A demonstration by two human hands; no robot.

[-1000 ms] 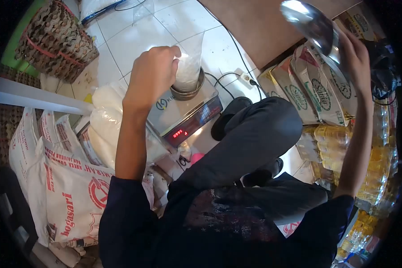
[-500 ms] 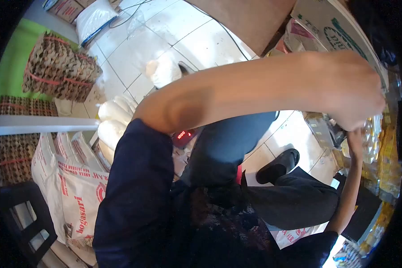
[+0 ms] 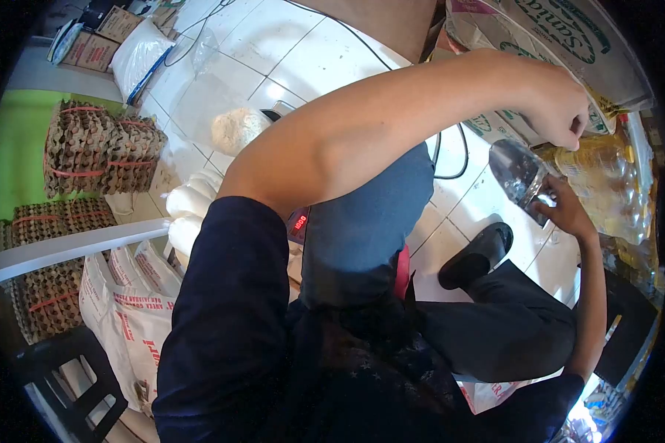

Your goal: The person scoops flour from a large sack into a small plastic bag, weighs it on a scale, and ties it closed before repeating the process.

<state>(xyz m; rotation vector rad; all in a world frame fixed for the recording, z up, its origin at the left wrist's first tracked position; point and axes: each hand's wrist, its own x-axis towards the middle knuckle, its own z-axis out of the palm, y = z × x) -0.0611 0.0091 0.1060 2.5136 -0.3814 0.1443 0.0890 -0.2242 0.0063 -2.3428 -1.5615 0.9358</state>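
Observation:
My left arm stretches across the view to the upper right, where my left hand (image 3: 558,111) is curled closed beside the cartons and the yellow bottles. Whatever its fingers may hold is hidden. Below it, my right hand (image 3: 569,210) grips the edge of a clear, shiny plastic bag or wrapper (image 3: 516,173), which hangs over the tiled floor. Beyond my left knee a scale's red display (image 3: 299,221) is partly visible. A filled pale bag (image 3: 238,131) stands partly behind my left forearm.
Green-printed cartons (image 3: 554,33) and yellow bottles (image 3: 606,177) line the right side. Stacked egg trays (image 3: 100,148), white filled bags (image 3: 188,203) and red-printed sacks (image 3: 137,317) stand left. A black cable (image 3: 462,155) lies on the floor.
My left hand has moved up and left, away from my right hand. The clear plastic now shows fully in my right hand, which has moved slightly left. The view has shifted.

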